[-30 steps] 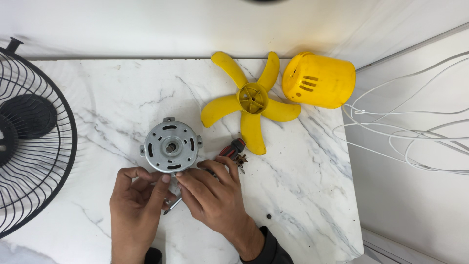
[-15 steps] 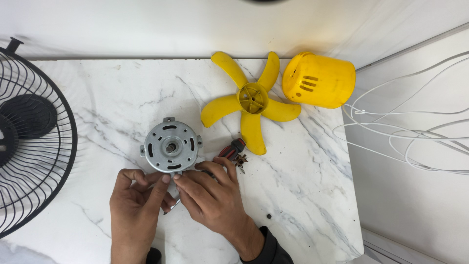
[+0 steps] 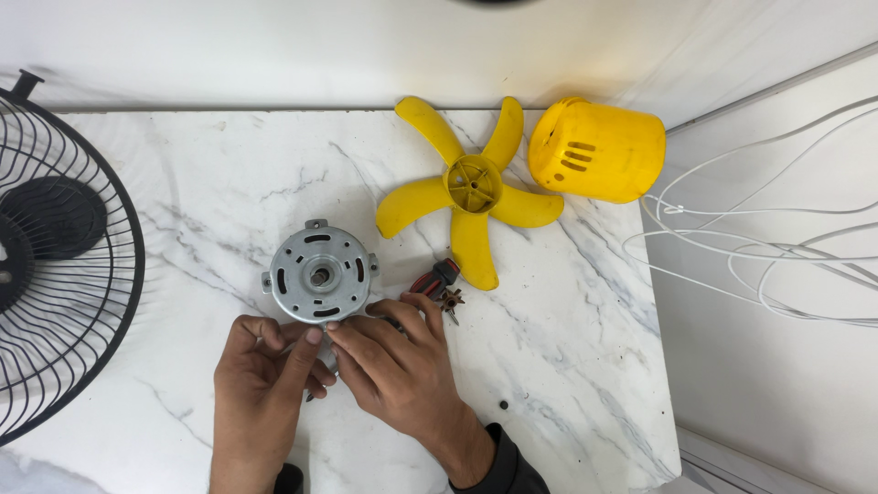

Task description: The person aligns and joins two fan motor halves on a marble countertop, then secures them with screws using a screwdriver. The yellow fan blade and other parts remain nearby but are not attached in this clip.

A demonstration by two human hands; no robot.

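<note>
Motor (image 3: 320, 273) touched by both hands' (image 3: 343, 366) curled fingertips.

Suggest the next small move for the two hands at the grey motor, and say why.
Probably steady the motor with the left hand while the right hand works the small part at its near edge. Both hands' fingertips meet there, and the motor lies flat and loose on the marble table.

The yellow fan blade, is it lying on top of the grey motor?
No, the yellow fan blade lies apart from the grey motor, on the marble table.
</note>
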